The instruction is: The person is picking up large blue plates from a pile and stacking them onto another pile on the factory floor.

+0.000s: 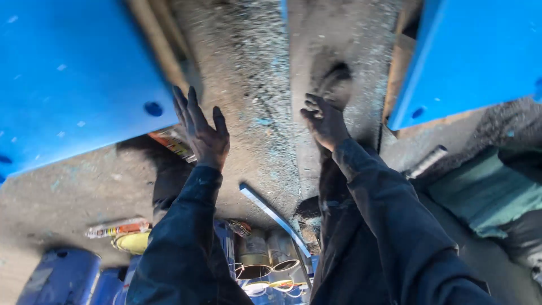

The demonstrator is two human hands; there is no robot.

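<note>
Two boards lie on the floor (248,73), one board (68,73) far left, the other board (474,51) far right. Between them hover the left hand (203,133) and right hand (326,121). Cans (265,257) stand nearest the viewer, below a metal strip (274,214).

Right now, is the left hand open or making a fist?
Open: the left hand has its fingers stretched out and spread, holding nothing.

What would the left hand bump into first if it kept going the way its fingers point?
Probably the edge of the big blue panel: the left hand is open, fingertips right beside its lower corner. Depth is unclear, so it may pass over onto the gritty floor.
</note>
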